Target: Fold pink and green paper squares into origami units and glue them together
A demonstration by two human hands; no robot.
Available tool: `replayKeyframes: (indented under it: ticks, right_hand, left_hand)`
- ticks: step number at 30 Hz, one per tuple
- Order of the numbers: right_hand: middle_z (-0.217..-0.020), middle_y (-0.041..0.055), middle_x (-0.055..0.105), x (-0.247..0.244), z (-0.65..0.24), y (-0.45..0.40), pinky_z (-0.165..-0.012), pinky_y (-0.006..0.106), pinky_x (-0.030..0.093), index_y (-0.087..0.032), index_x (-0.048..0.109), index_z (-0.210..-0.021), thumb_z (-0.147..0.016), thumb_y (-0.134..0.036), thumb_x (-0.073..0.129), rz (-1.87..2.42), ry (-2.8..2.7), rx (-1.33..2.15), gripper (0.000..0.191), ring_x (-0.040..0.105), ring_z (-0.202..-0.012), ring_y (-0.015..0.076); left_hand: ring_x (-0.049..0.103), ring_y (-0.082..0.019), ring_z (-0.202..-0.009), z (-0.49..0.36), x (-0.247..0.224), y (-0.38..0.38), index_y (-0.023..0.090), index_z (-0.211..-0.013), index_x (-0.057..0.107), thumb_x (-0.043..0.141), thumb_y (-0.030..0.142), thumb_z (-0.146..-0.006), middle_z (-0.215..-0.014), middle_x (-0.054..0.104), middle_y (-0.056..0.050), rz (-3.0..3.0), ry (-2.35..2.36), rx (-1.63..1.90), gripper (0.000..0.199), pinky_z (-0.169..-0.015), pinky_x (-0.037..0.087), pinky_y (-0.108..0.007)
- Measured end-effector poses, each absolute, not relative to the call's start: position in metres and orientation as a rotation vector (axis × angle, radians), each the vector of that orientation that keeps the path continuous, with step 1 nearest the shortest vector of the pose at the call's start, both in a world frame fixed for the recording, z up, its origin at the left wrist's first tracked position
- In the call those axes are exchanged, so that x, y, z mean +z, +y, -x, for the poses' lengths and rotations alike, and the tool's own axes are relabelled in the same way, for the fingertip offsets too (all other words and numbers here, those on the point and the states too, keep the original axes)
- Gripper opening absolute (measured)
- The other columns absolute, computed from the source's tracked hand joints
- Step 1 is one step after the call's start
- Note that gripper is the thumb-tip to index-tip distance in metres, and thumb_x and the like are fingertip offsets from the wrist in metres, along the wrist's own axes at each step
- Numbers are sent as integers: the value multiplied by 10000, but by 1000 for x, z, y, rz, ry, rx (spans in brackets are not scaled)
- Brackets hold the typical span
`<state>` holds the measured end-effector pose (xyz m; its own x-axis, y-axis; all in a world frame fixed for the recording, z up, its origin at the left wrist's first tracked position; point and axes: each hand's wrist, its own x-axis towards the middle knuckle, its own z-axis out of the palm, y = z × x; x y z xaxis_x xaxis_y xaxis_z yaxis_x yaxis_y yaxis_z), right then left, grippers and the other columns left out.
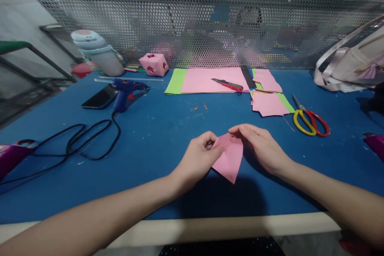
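Head view, at a blue table [168,148]: your left hand [198,158] pinches a piece of pink paper [231,162] between thumb and fingers at its left side, near the table's front edge. Your right hand [262,144] curves around the top right of the piece, fingertips against its edge; whether its thumb grips from below cannot be told. One corner points toward you. Thin stock like this could take a stray crease if your left thumb presses too hard, or slip out of line if the right fingertips bear unevenly. Beyond, a utility knife [228,85] lies on stacked sheets [210,78]; a careless reach across it risks a nick. To the left, the looped cord [70,144] could drag the glue gun [121,94] if your forearm snags it.
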<state>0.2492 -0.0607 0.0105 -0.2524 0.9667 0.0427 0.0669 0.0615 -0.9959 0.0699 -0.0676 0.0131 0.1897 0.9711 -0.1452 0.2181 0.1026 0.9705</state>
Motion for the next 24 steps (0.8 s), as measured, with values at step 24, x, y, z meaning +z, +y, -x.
replayKeyframes:
  ticks: [24]
  right_hand:
    - [-818,8,647,13,-248,-63,-638,252,452,-198,679,-846,-838,-371,591,1146,-1783,1201,195,570,-715,111]
  left_hand:
    - [392,-98,-574,-71,16,-68,172,-646,500,561,352,-780,-605,472,43,-1467,1285,827,232,-538,300,-218]
